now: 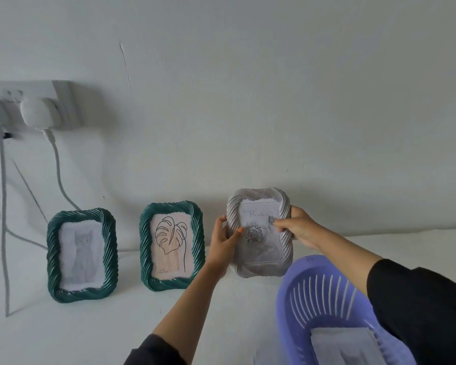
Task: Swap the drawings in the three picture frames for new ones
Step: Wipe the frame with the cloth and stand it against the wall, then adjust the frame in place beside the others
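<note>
Left hand [223, 242]: I clasp the left edge of the grey frame [259, 233], thumb across its front, so it cannot tip.
Right hand [296, 227]: I grip the right edge, fingertips pinched on the rose drawing [258, 233] inside.
Grey frame: upright against the wall, rightmost of three, held for steadiness.
Green frames: the cat frame [82, 255] and the leaf frame [172, 245] stand leaning, untouched.
Purple basket [324, 291]: near my right arm, holding paper [345, 347], likely the new drawings.

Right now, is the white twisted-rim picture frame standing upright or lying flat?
Upright: the white twisted-rim frame stands on its lower edge, gripped by left hand and right hand.
</note>
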Tool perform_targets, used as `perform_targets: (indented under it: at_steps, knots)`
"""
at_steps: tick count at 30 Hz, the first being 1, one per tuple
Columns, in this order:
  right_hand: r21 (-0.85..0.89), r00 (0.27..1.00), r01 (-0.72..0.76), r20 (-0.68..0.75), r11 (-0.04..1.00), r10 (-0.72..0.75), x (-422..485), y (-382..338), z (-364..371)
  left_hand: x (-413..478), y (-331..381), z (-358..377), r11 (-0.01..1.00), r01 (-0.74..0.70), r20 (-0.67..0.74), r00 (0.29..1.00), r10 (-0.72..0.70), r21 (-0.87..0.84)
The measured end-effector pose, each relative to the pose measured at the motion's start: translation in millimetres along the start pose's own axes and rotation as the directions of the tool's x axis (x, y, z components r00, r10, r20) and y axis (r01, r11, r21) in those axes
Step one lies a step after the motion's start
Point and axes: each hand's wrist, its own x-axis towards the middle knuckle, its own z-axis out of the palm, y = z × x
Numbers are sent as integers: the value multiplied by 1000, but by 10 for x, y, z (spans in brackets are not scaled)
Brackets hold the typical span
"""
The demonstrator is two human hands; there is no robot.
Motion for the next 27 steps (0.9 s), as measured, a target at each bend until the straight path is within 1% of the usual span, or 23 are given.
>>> perform_targets:
  at_steps: [5,11,16,19,22,24,27]
  knots:
    - [-7,999,-38,1,999,38,93,100,42,73,-106,-64,998,39,17,999,-40,50]
    - [22,998,-65,9,998,65,117,160,46,88,-175,-80,998,49,43,998,-50,28]
    - [37,997,-70,22,997,70,110,166,60,97,-192,-86,993,70,41,996,-74,95]
    - [27,995,-76,67,997,74,87,152,26,63,-169,-100,986,85,39,995,-92,143]
    - [-2,989,-73,128,997,73,46,162,-53,32,-155,-141,970,91,-21,996,-88,225]
    - [-3,988,-70,136,998,69,15,187,-115,23,-151,-179,961,87,-66,995,-73,263]
    - [-21,989,-51,141,998,54,-73,214,-193,5,-133,-197,954,104,-80,993,-84,280]
